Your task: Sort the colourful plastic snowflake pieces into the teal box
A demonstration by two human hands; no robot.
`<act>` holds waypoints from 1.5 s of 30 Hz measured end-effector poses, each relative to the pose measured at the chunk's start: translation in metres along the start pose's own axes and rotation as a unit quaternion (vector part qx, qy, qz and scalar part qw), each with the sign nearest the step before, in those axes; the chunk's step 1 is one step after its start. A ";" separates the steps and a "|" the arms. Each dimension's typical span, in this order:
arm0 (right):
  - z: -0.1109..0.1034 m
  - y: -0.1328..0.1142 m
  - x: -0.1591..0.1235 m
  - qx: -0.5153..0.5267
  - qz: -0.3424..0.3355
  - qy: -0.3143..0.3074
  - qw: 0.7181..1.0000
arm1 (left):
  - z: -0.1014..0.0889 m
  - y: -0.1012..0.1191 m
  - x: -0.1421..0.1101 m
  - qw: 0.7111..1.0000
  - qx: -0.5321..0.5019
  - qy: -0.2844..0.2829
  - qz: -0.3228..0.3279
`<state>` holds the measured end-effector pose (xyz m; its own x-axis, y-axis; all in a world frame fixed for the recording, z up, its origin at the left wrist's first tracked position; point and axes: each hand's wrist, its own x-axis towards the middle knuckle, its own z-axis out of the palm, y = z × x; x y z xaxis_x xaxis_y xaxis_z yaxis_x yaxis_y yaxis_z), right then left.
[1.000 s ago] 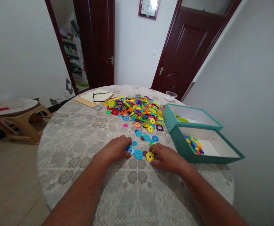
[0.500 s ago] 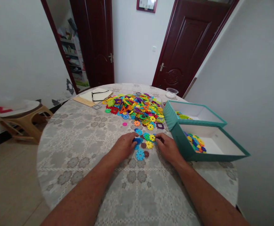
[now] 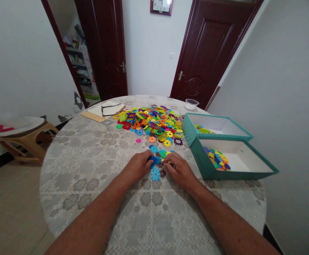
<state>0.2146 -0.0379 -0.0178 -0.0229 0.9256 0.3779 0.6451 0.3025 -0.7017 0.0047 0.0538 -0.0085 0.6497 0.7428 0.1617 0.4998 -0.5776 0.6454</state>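
In the head view my left hand is closed, thumb and forefinger gripping a dark blue notched plastic disc. Close on its right, my right hand has its fingers pinched together. What lies between those fingertips is mostly covered by the hand. Just below the two hands, a light blue notched disc and a brown disc lie flat on the cloth. Beyond the fingers are another light blue disc and a green disc. Yellow pieces are partly hidden by my right hand.
A big pile of colourful notched pieces covers the table's far middle. Two teal boxes with some pieces inside stand at the right. Glasses rest on papers at the far left, and a clear plastic bowl sits at the back.
My right hand has moved left and slightly down, closer to the left hand, and now covers some yellow pieces. The left hand still grips the blue disc. The camera has shifted slightly.
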 end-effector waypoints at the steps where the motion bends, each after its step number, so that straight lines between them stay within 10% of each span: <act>1: 0.001 -0.001 0.000 0.003 -0.006 0.006 1.000 | 0.000 0.001 0.000 1.000 -0.012 -0.002 0.010; 7: 0.008 -0.005 -0.005 0.079 0.066 -0.051 0.993 | -0.001 0.008 -0.003 0.997 -0.070 -0.017 0.013; 13: 0.011 0.006 -0.005 0.142 0.116 0.037 0.982 | -0.004 0.010 -0.003 0.996 -0.089 -0.004 0.000; 18: 0.010 -0.004 -0.004 0.231 0.149 -0.060 0.960 | 0.001 0.009 -0.004 0.989 -0.145 -0.039 0.001; 29: -0.002 0.004 -0.004 0.141 0.141 -0.022 0.980 | -0.030 -0.002 -0.001 0.995 -0.099 0.027 -0.003; 36: 0.004 -0.006 -0.006 0.165 0.139 -0.080 0.973 | -0.010 0.004 -0.002 0.989 -0.140 -0.020 0.034; 45: -0.002 -0.004 -0.005 0.176 0.157 -0.006 0.972 | -0.005 0.010 -0.003 0.990 -0.143 0.004 -0.011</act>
<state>0.2138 -0.0440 -0.0161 0.1229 0.9867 0.1059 0.3197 0.0616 -0.9455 0.0051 0.0476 0.0016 0.6357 0.7571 0.1506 0.3304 -0.4432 0.8333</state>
